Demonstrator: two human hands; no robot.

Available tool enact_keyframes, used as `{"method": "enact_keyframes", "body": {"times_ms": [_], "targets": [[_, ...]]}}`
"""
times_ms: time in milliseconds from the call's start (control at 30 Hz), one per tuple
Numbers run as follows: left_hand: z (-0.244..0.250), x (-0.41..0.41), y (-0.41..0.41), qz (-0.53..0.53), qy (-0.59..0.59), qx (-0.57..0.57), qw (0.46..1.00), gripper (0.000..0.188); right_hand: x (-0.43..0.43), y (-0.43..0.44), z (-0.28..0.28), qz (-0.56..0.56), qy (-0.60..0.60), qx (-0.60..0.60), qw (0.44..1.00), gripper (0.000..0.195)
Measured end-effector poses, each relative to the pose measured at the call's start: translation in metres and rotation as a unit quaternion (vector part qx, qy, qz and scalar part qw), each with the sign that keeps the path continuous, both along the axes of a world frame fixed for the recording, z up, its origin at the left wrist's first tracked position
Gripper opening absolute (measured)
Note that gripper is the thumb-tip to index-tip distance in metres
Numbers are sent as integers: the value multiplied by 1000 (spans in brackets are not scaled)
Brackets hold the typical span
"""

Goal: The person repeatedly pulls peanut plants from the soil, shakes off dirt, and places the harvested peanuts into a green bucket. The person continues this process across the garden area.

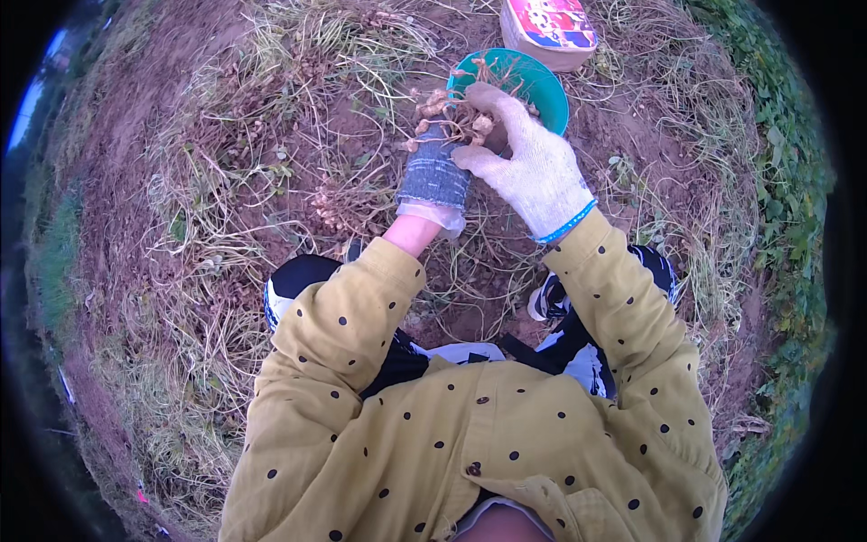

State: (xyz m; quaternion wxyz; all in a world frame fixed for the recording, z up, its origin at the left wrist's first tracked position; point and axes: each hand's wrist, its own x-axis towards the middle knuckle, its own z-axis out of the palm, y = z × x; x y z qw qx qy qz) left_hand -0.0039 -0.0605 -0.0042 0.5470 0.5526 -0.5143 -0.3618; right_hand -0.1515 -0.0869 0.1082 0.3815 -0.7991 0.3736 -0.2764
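My left hand (437, 159), in a dark grey knit glove with clear plastic showing at the wrist, grips a bunch of peanut roots and pods (433, 105). Its fingers are mostly hidden by the bunch. My right hand (525, 152) wears a white knit glove with a blue cuff edge. The thumb and fingers of that hand are spread apart around pods at the right side of the bunch. Just beyond both hands stands a green bucket (554, 91), and part of the bunch overlaps its near left rim. The contents of the bucket are largely hidden.
A pale box-shaped bag (552, 30) with a colourful printed top sits behind the bucket. Pulled peanut plants (339, 200) with pods lie over brown soil on the left. Green leafy plants (792, 190) border the right side. My shoe (547, 298) rests below my right forearm.
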Motion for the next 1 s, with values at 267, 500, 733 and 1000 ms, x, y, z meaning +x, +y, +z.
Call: {"method": "enact_keyframes", "body": {"times_ms": [267, 500, 733, 1000], "targets": [[-5, 9, -13, 38, -569, 85, 817, 19, 2, -26, -36, 0, -140, 236, 962, 24], [-10, 7, -27, 86, -359, 146, 918, 18, -1, -52, -43, 6, -162, 239, 957, 44], [-16, 3, -27, 119, -468, 95, 870, 16, -11, -34, -23, 146, -218, 397, 879, 67], [-6, 19, -22, 108, -498, 186, 841, 14, -28, -82, -29, -113, 34, 59, 991, 51]]}}
